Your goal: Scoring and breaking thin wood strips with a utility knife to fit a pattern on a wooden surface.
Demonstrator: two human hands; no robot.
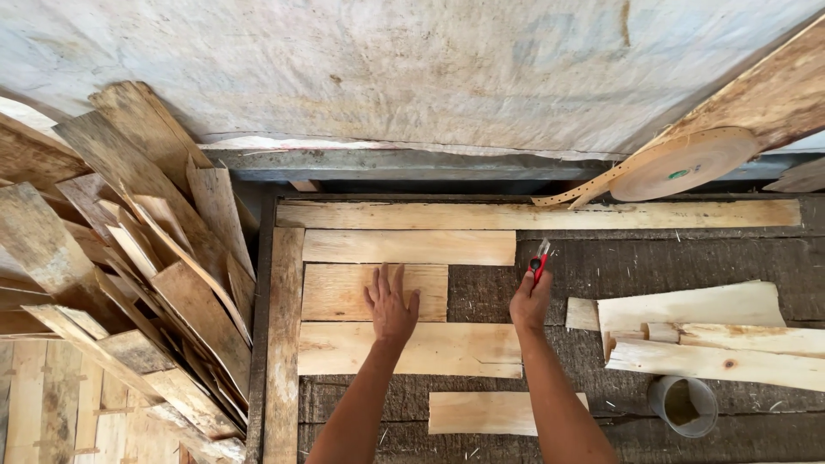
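My left hand [391, 305] lies flat, fingers spread, on a short pale veneer sheet [339, 290] in the middle of a dark work board [679, 258]. My right hand [530, 301] is closed around a small red-handled cutter [539, 259], its tip pointing up beside the right end of the veneer strip [408, 247] above. Another strip [464, 348] lies under both wrists. A long strip [481, 215] runs along the top and a tall one [284, 344] down the left side.
A heap of rough dark veneer scraps [129, 258] is piled at the left. Loose pale sheets [713, 331] lie at the right beside a small grey cup [683, 406]. A roll of perforated brown tape [683, 163] rests at top right. A grey tarp [412, 69] covers the back.
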